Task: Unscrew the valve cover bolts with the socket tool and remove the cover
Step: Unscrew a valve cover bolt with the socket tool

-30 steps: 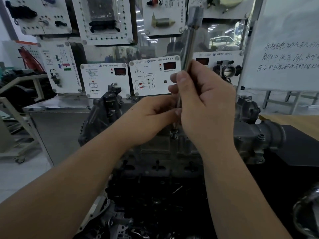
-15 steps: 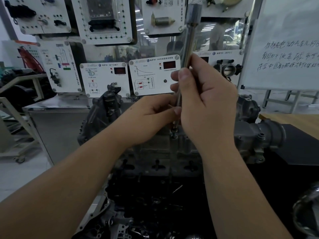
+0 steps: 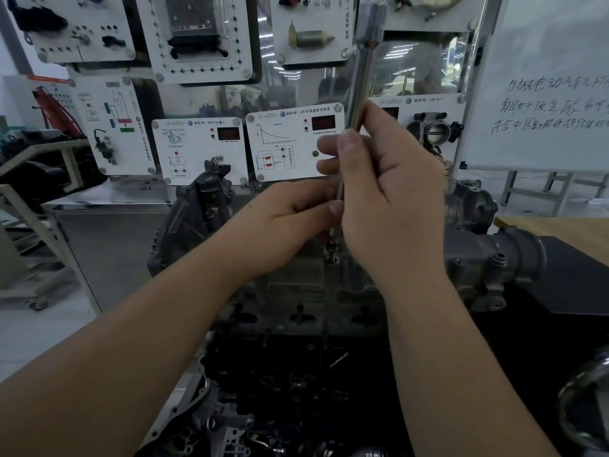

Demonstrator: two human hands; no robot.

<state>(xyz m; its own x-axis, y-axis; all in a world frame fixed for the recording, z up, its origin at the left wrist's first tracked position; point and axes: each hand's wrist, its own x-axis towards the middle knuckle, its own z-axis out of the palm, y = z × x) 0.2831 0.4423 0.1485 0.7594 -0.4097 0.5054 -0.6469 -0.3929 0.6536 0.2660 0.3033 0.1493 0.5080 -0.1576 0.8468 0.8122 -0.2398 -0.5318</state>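
Observation:
A long steel socket tool (image 3: 361,67) stands nearly upright over the grey engine's valve cover (image 3: 296,278). Its lower tip sits on a bolt (image 3: 333,253) raised out of its hole at the cover's far edge. My right hand (image 3: 385,199) grips the shaft at mid-height, thumb and fingers wrapped round it. My left hand (image 3: 290,222) pinches the shaft lower down, just above the bolt. The tool's thicker top end reaches the upper edge of the view.
White training panels (image 3: 290,143) with displays hang behind the engine. A whiteboard (image 3: 540,87) stands at the right, a throttle body (image 3: 435,131) beside it. A dark intake pipe (image 3: 507,258) juts right; a wooden bench (image 3: 560,229) lies behind. Loose dark parts (image 3: 280,390) lie below.
The bolt has risen a little further out of its hole and the tool has lifted slightly with it. Both hands keep their hold on the shaft.

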